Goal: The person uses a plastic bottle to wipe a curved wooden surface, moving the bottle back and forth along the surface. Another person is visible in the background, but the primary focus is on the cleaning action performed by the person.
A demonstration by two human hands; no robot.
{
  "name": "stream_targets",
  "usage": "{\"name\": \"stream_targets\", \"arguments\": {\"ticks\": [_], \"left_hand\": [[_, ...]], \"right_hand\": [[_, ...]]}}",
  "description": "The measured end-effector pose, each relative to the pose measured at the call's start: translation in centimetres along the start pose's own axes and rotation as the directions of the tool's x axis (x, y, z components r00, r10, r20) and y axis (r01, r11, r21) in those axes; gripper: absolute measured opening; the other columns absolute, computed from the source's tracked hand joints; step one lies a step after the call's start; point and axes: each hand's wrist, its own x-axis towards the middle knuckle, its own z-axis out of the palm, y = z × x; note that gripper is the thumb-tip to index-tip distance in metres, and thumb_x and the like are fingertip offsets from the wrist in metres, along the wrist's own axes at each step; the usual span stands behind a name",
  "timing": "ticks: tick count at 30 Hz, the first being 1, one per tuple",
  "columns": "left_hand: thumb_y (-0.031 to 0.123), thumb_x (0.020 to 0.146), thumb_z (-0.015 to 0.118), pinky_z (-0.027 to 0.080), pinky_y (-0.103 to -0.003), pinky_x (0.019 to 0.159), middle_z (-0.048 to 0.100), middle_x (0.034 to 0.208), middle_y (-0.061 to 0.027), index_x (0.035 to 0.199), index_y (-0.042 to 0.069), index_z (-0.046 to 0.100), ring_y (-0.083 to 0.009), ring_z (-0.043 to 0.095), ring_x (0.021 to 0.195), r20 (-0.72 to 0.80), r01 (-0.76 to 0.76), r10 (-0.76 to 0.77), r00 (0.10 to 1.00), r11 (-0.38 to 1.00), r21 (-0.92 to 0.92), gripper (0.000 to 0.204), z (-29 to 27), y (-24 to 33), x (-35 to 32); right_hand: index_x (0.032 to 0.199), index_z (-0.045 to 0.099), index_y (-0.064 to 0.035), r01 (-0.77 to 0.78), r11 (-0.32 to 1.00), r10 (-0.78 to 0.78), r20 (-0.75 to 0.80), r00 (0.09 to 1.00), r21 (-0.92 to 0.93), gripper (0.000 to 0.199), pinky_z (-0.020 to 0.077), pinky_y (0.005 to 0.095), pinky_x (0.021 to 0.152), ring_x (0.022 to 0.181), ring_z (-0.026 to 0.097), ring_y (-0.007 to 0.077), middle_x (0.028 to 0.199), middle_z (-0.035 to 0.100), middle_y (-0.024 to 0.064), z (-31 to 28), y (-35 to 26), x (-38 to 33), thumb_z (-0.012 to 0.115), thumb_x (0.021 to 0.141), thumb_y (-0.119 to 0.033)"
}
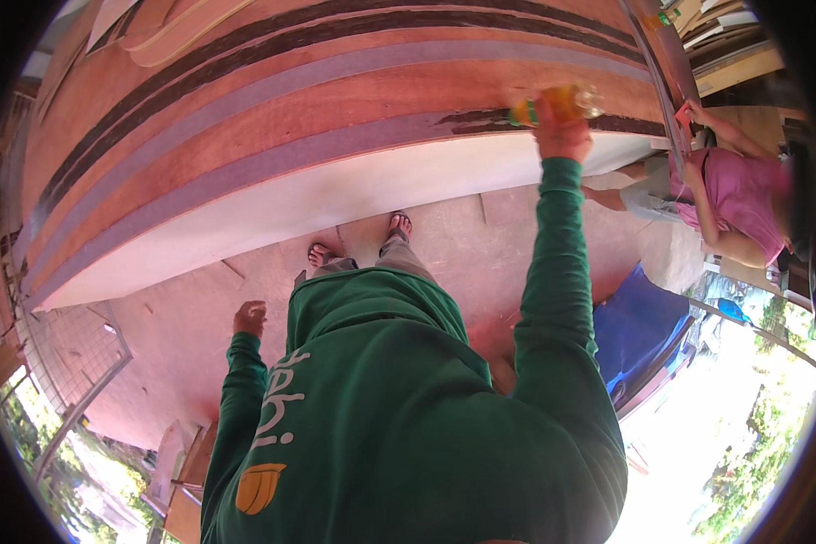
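1. Gripping a bottle (573,102) in the right grip (563,139), fingers wrapped around its body, at the upper right of the frame.
2. Tipping the bottle onto its side, clear end toward the right of the frame, green part toward the left; showing yellow-orange in between, with finer details lost to blur.
3. Reaching over the near edge of a long reddish-brown desk (381,95), banded with greyish-purple and dark stripes bending across the top of the frame.
4. Holding the bottle just beside a dark patch (476,121) on the greyish front strip; cannot tell whether touching the desk there.
5. Letting the left grip (250,317) hang left of centre, well apart from the desk, fingers bent; cannot tell whether closed or holding something.
6. Wearing a green sweatshirt (408,426); standing in sandals on the pinkish floor (172,363), near the desk's white front face (245,227).
7. Sharing the right side of the frame with another person (734,195) in a pink top, near the desk's right end.
8. Stacked at the upper right: wood pieces (739,68). Visible at the lower right: a blue panel (639,317).
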Motion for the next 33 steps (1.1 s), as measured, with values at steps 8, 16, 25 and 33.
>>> {"name": "stream_targets", "arguments": {"ticks": [8, 16, 25, 33], "left_hand": [[0.009, 0.094, 0.066, 0.059, -0.032, 0.065, 0.076, 0.095, -0.0107, 0.111, 0.003, 0.071, -0.0180, 0.069, 0.072, 0.170, 0.115, -0.085, 0.982, 0.978, -0.176, 0.019, -0.7, -5.2, 0.7], [0.013, 0.096, 0.066, 0.060, -0.033, 0.067, 0.076, 0.097, -0.0130, 0.106, 0.002, 0.074, -0.0204, 0.072, 0.074, 0.040, 0.036, -0.036, 0.999, 0.999, 0.009, 0.017, 0.1, -1.4, 1.1], [0.012, 0.095, 0.065, 0.061, -0.034, 0.070, 0.076, 0.101, -0.0133, 0.112, 0.002, 0.073, -0.0216, 0.073, 0.079, 0.032, 0.014, -0.014, 0.999, 1.000, 0.000, 0.021, -2.0, -1.8, 2.3], [0.014, 0.095, 0.066, 0.058, -0.033, 0.062, 0.074, 0.100, -0.0127, 0.113, 0.004, 0.072, -0.0190, 0.070, 0.075, 0.098, 0.158, -0.158, 0.983, 0.987, 0.004, 0.021, -3.5, -5.2, 1.8]], "right_hand": [[0.098, 0.076, -0.0016, -0.165, 0.975, 0.131, 0.221, 0.966, 0.145, 0.050, 0.0558, 0.0314, 0.059, 0.060, 0.070, 0.0169, 0.069, 0.073, 0.0063, 1.0, -6.6, -5.9, 0.085, 0.081, -0.048], [0.091, 0.078, 0.0010, -0.058, 0.996, 0.061, 0.033, 0.998, -0.074, 0.050, 0.0585, 0.0339, 0.068, 0.067, 0.074, 0.0187, 0.079, 0.077, 0.0108, -1.5, -3.7, -2.0, 0.086, 0.082, -0.047], [0.096, 0.079, 0.0002, 0.005, 0.996, -0.008, -0.036, 0.999, -0.092, 0.056, 0.0580, 0.0380, 0.077, 0.082, 0.077, 0.0251, 0.084, 0.078, 0.0132, 0.6, -3.7, -3.0, 0.085, 0.079, -0.053], [0.103, 0.076, 0.0006, -0.052, 0.997, 0.041, 0.171, 0.984, 0.062, 0.060, 0.0595, 0.0365, 0.081, 0.086, 0.077, 0.0242, 0.092, 0.079, 0.0130, 4.7, -9.8, -10.4, 0.089, 0.076, -0.051]]}}
